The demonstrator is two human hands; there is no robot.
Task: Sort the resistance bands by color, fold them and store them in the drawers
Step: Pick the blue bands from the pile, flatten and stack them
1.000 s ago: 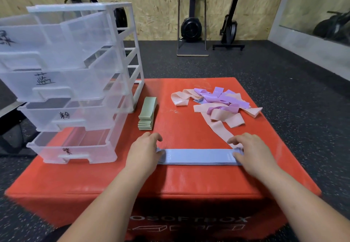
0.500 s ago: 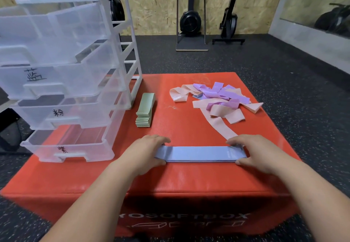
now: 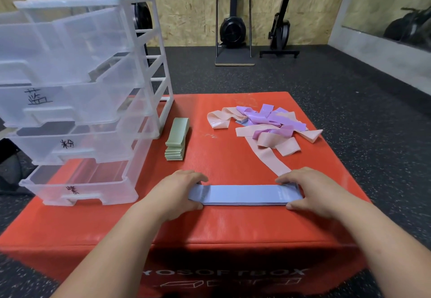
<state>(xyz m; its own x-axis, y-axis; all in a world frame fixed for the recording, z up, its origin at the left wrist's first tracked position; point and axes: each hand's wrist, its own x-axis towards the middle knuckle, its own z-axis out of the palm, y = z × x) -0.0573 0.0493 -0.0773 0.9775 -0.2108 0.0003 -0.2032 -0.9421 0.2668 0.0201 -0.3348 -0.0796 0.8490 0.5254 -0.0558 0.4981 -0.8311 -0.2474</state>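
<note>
Blue bands [image 3: 245,195]: flat stack, several layers, edges lined up, lying crosswise on the near part of the red desk [image 3: 221,225], between my two hands

Left hand [image 3: 173,195]: on the stack's left end. Fingers [image 3: 196,176] curl over the far edge, thumb sits at the near edge; the end is grasped between them

Right hand [image 3: 312,191]: same hold on the right end. Fingers [image 3: 287,178] bend over the far edge, thumb against the near corner

Green bands [image 3: 176,139]: folded pile, just beside the drawer unit's right foot, well apart from the blue stack

Loose pile [image 3: 265,127]: pink and purple bands tangled together at the far right of the desk, a scrap of blue showing underneath. One long pink band [image 3: 270,160] trails out of it towards me and ends at my right fingers; cannot tell whether it touches the blue stack

Drawer unit [image 3: 81,101]: clear plastic, white frame, four drawers all pulled partway out, standing on the desk's left side. Black handwritten marks on the lower three fronts

Behind: dark speckled floor [image 3: 326,87], exercise machines [image 3: 233,27] upright against a chipboard wall
</note>
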